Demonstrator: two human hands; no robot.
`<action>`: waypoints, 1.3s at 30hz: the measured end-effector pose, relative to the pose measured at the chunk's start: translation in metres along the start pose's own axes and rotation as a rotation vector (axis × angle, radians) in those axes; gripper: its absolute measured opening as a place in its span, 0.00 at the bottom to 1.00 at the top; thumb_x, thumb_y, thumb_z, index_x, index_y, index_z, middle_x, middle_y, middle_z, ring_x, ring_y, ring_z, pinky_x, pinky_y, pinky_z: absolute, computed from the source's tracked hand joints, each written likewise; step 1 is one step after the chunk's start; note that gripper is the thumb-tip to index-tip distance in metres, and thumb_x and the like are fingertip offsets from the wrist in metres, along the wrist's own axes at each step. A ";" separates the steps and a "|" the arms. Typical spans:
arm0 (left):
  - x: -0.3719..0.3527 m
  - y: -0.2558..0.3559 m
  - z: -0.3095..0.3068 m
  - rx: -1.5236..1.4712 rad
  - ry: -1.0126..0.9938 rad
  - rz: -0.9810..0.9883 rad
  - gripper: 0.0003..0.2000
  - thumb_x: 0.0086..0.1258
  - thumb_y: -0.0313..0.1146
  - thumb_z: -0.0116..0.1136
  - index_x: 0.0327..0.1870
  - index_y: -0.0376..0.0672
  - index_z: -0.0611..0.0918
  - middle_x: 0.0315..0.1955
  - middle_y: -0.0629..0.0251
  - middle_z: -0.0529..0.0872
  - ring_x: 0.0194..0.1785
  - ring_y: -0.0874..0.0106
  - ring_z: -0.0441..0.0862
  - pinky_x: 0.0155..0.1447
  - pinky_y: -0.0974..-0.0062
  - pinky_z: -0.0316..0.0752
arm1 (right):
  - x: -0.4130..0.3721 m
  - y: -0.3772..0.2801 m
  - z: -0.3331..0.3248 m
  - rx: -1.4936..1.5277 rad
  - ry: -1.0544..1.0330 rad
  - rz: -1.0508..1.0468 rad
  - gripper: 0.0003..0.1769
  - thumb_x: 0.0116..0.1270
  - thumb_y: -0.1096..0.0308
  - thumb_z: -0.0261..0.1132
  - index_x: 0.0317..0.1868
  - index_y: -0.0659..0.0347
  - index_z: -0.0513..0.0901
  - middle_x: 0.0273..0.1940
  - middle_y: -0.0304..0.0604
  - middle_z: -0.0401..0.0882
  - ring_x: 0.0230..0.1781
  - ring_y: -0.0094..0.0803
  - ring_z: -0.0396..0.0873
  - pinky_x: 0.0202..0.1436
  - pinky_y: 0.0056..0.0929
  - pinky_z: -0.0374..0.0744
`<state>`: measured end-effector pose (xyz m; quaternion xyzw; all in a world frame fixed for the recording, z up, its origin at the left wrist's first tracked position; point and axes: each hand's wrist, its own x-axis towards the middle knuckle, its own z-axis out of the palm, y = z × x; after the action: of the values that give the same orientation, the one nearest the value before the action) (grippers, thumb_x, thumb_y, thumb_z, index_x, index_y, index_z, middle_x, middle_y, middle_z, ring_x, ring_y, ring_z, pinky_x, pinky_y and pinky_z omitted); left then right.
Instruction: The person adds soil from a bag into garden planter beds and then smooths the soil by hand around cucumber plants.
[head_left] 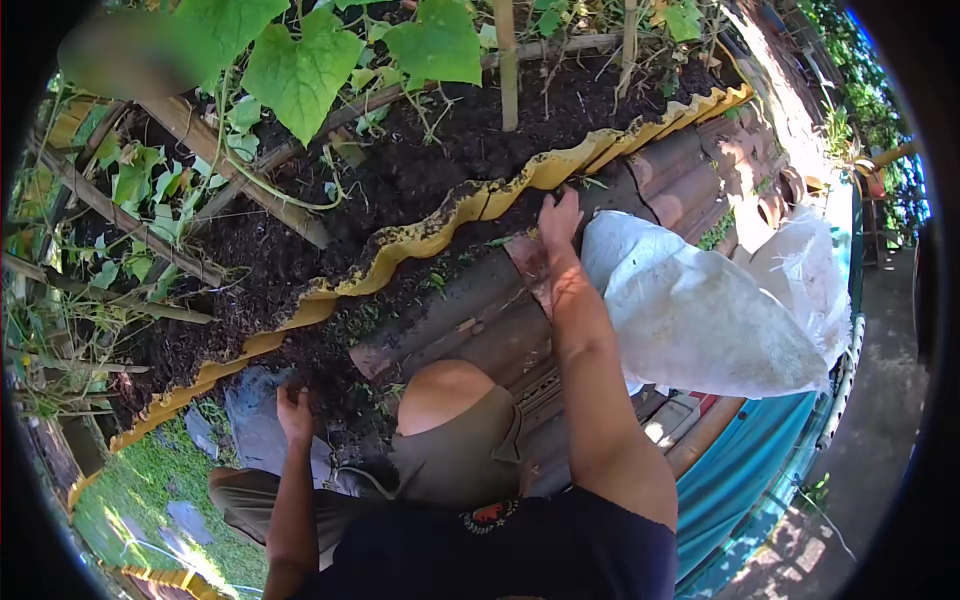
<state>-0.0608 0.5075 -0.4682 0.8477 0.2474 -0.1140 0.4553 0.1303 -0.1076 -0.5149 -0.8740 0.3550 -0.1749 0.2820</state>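
My left hand [293,412] is low over dark loose soil, beside a blue-grey slab [262,410]; its fingers are slightly bent and apart, and I see nothing held. My right hand [560,216] reaches forward to the outer side of the yellow wavy edging [405,243]. Its fingers are apart at the soil along that edging, with the tips partly hidden. Just right of this hand lies a white woven sack [690,310]. Curved clay roof tiles [455,305] lie below and between the hands.
Behind the edging is a bed of dark soil [430,185] with leafy vines [300,75] and wooden stakes [507,70]. My bent knee [445,395] is close to the tiles. Teal sheeting [750,450] hangs at right; grass [150,490] is at lower left.
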 end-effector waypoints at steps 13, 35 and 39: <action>0.028 -0.038 0.010 0.060 0.150 0.079 0.15 0.70 0.30 0.62 0.55 0.34 0.80 0.47 0.55 0.86 0.48 0.65 0.84 0.56 0.68 0.78 | -0.109 -0.026 0.017 0.104 -0.290 -0.259 0.26 0.68 0.61 0.61 0.63 0.65 0.73 0.64 0.58 0.74 0.64 0.55 0.71 0.71 0.51 0.64; 0.014 -0.033 0.004 0.024 0.212 0.016 0.10 0.69 0.29 0.63 0.47 0.35 0.83 0.37 0.63 0.86 0.41 0.72 0.82 0.49 0.72 0.77 | -0.156 -0.066 0.032 0.064 -0.195 -0.458 0.20 0.66 0.66 0.62 0.55 0.68 0.75 0.62 0.62 0.74 0.68 0.60 0.67 0.76 0.55 0.60; 0.021 -0.068 -0.002 -0.148 0.200 -0.109 0.10 0.69 0.29 0.63 0.47 0.35 0.83 0.37 0.63 0.86 0.40 0.70 0.82 0.49 0.70 0.77 | -0.135 -0.054 0.052 -0.297 -0.206 -0.424 0.23 0.67 0.61 0.61 0.56 0.70 0.74 0.63 0.66 0.71 0.70 0.58 0.66 0.77 0.58 0.57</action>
<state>-0.0786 0.5472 -0.5239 0.8042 0.3451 -0.0348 0.4827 0.0926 0.0405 -0.5366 -0.9737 0.1556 -0.0863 0.1425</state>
